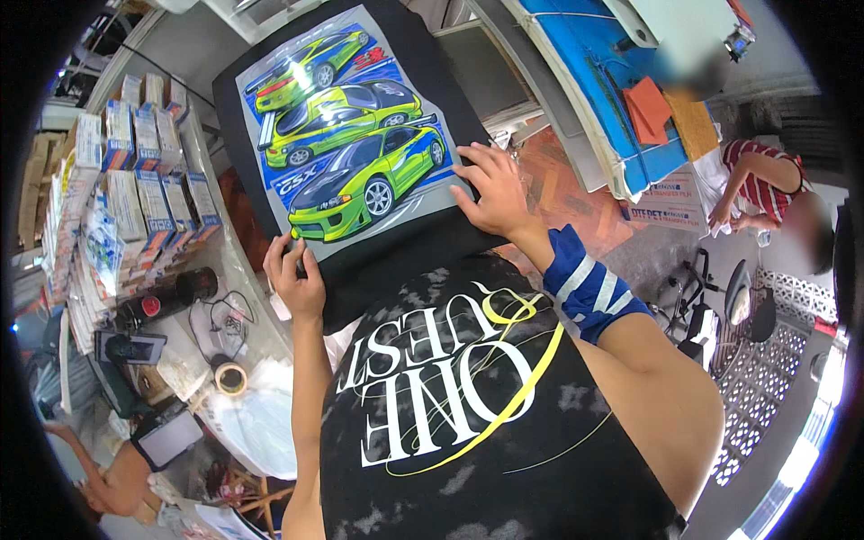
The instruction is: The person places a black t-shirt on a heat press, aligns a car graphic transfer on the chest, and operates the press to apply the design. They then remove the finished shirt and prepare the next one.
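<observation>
1. Head view looks down on a black fabric garment (423, 243) spread flat, with a glossy rectangular transfer sheet printed with 3 lime-green sports cars on a blue and grey ground (351, 121) lying on top of it.
2. Left hand (295, 270) sits at the sheet's near-left corner, fingers curled shut, pinching the corner of the sheet between thumb and fingers.
3. Right hand (490, 191) lies at the sheet's near-right edge, open and flat, fingers spread and pressing down where the sheet meets the black fabric just beside it.
4. Blue wristband with white stripes (589, 286) wraps the right forearm, just behind that hand.
5. Left of the left hand, a white curved tabletop (236, 261) carries rows of blue, white and orange small cartons (148, 171), well apart from the sheet.
6. Below and left of the left hand lie 2 dark cylindrical cans (166, 301) on their sides, and nearer the person a roll of tan tape (230, 378).
7. Beyond the right hand, up and to its right, stands a blue padded board (598, 76) with an orange cloth (646, 108) on it.
8. Far right of the right hand, another person in a red and white striped shirt (760, 175) bends over something.
</observation>
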{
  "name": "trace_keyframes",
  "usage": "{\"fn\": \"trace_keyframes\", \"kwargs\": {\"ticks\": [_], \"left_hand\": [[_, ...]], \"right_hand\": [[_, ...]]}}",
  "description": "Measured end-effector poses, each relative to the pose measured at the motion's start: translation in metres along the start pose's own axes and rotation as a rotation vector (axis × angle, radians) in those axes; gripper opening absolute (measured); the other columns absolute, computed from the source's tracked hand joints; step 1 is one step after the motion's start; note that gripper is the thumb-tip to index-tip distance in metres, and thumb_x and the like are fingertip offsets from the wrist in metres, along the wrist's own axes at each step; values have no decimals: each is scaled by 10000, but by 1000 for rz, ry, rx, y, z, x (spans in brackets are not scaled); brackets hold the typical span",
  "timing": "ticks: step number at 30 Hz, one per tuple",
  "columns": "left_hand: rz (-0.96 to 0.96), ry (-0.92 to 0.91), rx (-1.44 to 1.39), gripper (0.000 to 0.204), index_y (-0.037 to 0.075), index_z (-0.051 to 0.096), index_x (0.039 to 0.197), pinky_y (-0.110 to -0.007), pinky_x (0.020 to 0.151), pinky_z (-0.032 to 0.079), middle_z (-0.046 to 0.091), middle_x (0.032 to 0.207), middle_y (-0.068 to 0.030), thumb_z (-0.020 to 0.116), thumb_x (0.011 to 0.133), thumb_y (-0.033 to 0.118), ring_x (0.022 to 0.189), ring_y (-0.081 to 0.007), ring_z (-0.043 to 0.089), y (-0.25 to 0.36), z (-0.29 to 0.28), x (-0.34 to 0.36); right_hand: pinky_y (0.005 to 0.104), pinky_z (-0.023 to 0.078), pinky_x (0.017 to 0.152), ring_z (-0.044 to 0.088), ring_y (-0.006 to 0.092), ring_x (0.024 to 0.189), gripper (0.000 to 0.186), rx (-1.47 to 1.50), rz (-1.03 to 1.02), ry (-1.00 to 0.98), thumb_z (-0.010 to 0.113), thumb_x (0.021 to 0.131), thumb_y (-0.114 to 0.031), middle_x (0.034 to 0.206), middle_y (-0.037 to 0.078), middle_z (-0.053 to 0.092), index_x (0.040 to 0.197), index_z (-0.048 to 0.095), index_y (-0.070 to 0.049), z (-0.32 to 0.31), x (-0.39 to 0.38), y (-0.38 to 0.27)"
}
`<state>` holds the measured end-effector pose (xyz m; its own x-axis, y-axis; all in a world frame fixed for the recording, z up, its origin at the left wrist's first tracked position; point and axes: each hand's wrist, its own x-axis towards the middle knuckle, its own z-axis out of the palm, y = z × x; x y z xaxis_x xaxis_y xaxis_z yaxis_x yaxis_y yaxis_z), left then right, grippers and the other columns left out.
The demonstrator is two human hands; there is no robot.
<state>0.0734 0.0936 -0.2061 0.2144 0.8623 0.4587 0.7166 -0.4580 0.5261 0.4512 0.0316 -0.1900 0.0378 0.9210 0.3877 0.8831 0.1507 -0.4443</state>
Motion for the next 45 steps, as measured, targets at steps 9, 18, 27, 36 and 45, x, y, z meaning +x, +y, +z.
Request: {"fn": "trace_keyframes", "kwargs": {"ticks": [9,18,27,36,45], "left_hand": [[-25,26,5,176,25,735,1060,-468,1083,431,666,1285,-138,723,884,33,1262,-375,561,1,3,-2],[-44,32,-24,165,22,741,1018,-491,1085,436,674,1255,-146,733,854,28,1263,-382,570,-1,0,0],[-67,39,-32,161,24,759,1014,-480,1088,436,685,1253,-140,742,854,28,1275,-375,574,2,-1,-1],[-58,39,-35,192,29,769,1033,-474,1080,445,687,1252,-138,752,842,28,1265,-375,574,4,-2,1],[-51,37,-30,183,24,777,1044,-478,1091,434,690,1256,-140,733,868,43,1281,-377,572,4,-3,2]], "right_hand": [[534,399,1136,525,391,1315,377,133,3,17,742,872,-210,1392,143,589,1220,673,-85,1,5,10],[527,389,1132,526,359,1331,371,26,-52,-27,758,859,-231,1358,95,641,1202,704,-100,0,10,5],[531,402,1108,534,375,1315,380,32,-59,-28,764,839,-203,1352,115,642,1195,701,-86,0,11,4],[525,408,1102,539,377,1308,383,43,-55,-17,764,836,-197,1335,116,647,1195,702,-79,0,13,3],[523,400,1111,531,375,1323,389,50,-45,-26,761,841,-206,1353,119,641,1204,704,-77,2,10,5]]}}
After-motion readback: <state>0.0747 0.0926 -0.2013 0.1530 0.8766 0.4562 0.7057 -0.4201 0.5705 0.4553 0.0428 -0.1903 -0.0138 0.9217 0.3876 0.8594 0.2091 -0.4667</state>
